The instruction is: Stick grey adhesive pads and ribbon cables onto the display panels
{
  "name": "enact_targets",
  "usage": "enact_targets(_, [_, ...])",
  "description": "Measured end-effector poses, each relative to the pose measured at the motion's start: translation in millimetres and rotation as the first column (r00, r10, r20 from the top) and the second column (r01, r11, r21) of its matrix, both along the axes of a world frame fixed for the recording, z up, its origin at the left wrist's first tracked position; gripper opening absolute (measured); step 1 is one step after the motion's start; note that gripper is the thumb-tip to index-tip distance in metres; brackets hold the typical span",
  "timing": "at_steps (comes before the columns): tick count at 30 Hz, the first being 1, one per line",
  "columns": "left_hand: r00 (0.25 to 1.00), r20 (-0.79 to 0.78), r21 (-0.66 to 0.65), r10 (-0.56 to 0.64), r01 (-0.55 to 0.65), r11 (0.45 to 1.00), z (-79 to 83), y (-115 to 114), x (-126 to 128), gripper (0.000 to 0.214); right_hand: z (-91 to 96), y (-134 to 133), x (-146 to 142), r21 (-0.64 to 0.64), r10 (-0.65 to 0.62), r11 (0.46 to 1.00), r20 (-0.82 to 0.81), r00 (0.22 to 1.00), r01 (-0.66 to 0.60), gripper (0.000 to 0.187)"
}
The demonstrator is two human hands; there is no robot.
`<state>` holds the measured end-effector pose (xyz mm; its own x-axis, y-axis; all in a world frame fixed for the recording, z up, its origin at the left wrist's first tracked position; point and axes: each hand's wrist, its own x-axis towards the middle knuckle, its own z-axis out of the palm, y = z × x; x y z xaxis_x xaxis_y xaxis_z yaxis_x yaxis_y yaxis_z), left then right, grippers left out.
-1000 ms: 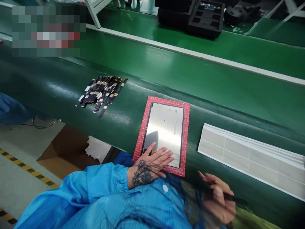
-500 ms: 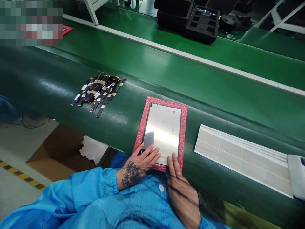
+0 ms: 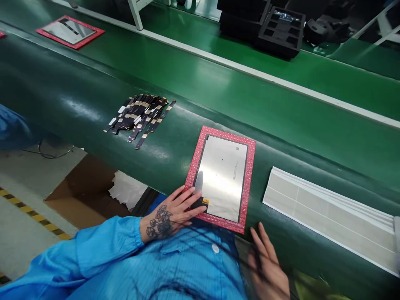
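A silver-backed display panel (image 3: 223,175) lies on a sheet of pink bubble wrap (image 3: 248,183) at the near edge of the green work surface. My left hand (image 3: 171,214) rests on the panel's lower left corner with fingers outstretched, beside a small black and orange flex part (image 3: 205,201). My right hand (image 3: 269,264) is off the panel to the lower right, by the table edge; its fingers are extended and nothing shows in them. A pile of black flex cables (image 3: 140,114) sits to the left, and a stack of pale backing sheets (image 3: 325,216) to the right.
Another panel on pink wrap (image 3: 70,31) lies at the far left. Black foam trays (image 3: 279,33) stand at the back, behind a white rail (image 3: 250,68). Below the table on the left is an open cardboard box (image 3: 75,193). A blue sleeve (image 3: 15,129) shows at the left edge.
My right hand has lifted off the panel and moved right. My left hand stays at the panel's lower left. The view has shifted left, bringing the far panel into sight.
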<state>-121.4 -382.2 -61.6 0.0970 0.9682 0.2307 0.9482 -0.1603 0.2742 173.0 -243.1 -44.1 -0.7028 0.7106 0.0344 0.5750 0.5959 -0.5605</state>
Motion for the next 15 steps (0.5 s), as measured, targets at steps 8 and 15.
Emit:
enact_targets(8, [0.828,0.474,0.005,0.301,-0.344,0.939,29.9,-19,-17,0.031,10.6,11,-15,-0.593,-0.417,0.705,0.098,0.904,0.389,0.06])
enact_targets(15, [0.785,0.296,0.135,0.544,-0.598,0.79,53.8,9,-83,0.018,9.0,36,-29,-0.574,-0.567,0.696,-0.069,0.821,0.432,0.041])
